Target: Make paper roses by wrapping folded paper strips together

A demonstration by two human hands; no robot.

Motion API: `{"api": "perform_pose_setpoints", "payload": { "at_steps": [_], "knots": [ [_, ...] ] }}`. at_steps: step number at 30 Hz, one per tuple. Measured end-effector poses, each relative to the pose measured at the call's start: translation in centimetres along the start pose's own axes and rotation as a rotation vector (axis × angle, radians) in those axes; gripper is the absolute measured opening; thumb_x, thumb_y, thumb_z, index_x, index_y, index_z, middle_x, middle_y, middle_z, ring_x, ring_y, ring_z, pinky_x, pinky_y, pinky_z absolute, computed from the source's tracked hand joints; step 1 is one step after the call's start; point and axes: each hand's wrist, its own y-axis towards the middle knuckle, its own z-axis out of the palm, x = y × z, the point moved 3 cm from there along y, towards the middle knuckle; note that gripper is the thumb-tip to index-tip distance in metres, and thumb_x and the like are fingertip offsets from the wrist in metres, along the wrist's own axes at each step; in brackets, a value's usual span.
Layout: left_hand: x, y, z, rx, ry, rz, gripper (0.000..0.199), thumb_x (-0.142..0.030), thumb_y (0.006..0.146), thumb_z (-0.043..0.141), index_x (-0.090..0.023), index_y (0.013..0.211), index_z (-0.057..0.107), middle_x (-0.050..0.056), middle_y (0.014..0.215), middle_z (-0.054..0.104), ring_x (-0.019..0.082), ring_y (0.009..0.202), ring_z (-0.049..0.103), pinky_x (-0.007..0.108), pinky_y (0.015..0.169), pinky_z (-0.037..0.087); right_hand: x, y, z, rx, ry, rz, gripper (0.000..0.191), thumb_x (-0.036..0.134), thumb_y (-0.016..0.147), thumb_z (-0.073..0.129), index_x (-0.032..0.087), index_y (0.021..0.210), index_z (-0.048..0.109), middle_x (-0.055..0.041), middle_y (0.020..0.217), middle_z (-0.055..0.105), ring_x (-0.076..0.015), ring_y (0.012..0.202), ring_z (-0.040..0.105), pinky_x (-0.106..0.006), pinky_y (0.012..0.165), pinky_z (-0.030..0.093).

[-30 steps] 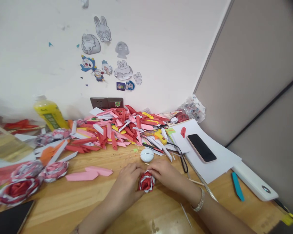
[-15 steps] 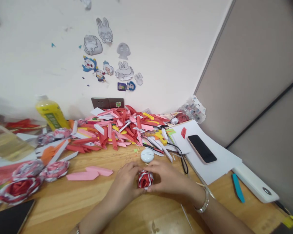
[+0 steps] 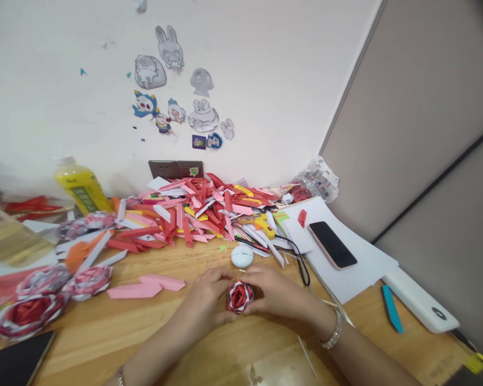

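A small red-and-white folded paper rose (image 3: 240,297) is between my hands, just above or on the wooden table near its front. My right hand (image 3: 279,294) grips it from the right, thumb low and fingers on the far side. My left hand (image 3: 204,297) curves around its left side, with the thumb tip at its lower edge; a small gap shows between palm and paper. Just beyond the fingers lies a white rounded case (image 3: 242,257). Two pink folded paper strips (image 3: 145,287) lie left of my left hand.
A heap of red, pink, white and yellow folded strips (image 3: 193,209) lies along the wall. Finished paper roses (image 3: 30,313) and a yellow bottle (image 3: 82,185) stand left. On the right are a yellow glue gun (image 3: 263,225), a phone (image 3: 332,245) on white paper and a white bar-shaped device (image 3: 421,300).
The rose has turned slightly between my hands, so its spiral top faces me more. My left fingers have loosened a little from its side. The view has shifted slightly.
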Motion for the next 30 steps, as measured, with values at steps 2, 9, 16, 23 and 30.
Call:
{"api": "perform_pose_setpoints", "payload": {
  "at_steps": [2, 9, 16, 23, 30],
  "knots": [
    [0.01, 0.08, -0.03, 0.015, 0.019, -0.007, 0.029, -0.028, 0.062, 0.076, -0.024, 0.09, 0.069, 0.006, 0.102, 0.064, 0.025, 0.095, 0.058, 0.036, 0.083, 0.045, -0.17, 0.02, 0.21, 0.014, 0.044, 0.003, 0.031, 0.026, 0.071, 0.074, 0.022, 0.099, 0.063, -0.0011, 0.094, 0.062, -0.018, 0.088, 0.056, -0.026, 0.077, 0.042],
    [0.12, 0.27, 0.38, -0.004, -0.039, -0.019, 0.022, -0.03, 0.062, 0.077, -0.02, 0.08, 0.069, 0.005, 0.094, 0.066, 0.023, 0.089, 0.059, 0.031, 0.078, 0.044, -0.48, 0.08, 0.54, 0.042, 0.076, -0.003, 0.026, 0.023, 0.069, 0.075, 0.021, 0.093, 0.064, 0.0002, 0.089, 0.061, -0.0171, 0.085, 0.055, -0.024, 0.074, 0.041],
    [-0.11, 0.11, 0.29, -0.006, -0.037, -0.049, 0.018, -0.03, 0.064, 0.073, -0.021, 0.077, 0.065, 0.001, 0.082, 0.064, 0.02, 0.079, 0.058, 0.027, 0.069, 0.043, -0.43, 0.08, 0.59, 0.037, 0.07, 0.012, 0.022, 0.028, 0.069, 0.075, 0.02, 0.087, 0.064, 0.0014, 0.081, 0.056, -0.0149, 0.077, 0.053, -0.021, 0.065, 0.039],
    [-0.06, 0.08, 0.34, -0.001, 0.033, -0.083, 0.022, -0.028, 0.06, 0.077, -0.019, 0.073, 0.062, 0.002, 0.08, 0.062, 0.022, 0.078, 0.057, 0.027, 0.067, 0.041, -0.16, 0.0, 0.41, 0.033, 0.035, 0.011, 0.023, 0.026, 0.069, 0.075, 0.019, 0.088, 0.064, 0.0017, 0.081, 0.055, -0.0138, 0.075, 0.052, -0.02, 0.064, 0.037],
    [-0.27, 0.09, 0.25, 0.025, 0.074, -0.082, 0.021, -0.031, 0.061, 0.076, -0.02, 0.072, 0.062, 0.001, 0.078, 0.062, 0.022, 0.079, 0.057, 0.027, 0.067, 0.039, -0.47, 0.04, 0.69, 0.039, 0.054, 0.028, 0.021, 0.027, 0.069, 0.075, 0.019, 0.086, 0.065, 0.0023, 0.079, 0.054, -0.0132, 0.074, 0.051, -0.02, 0.063, 0.036]
  ]
}}
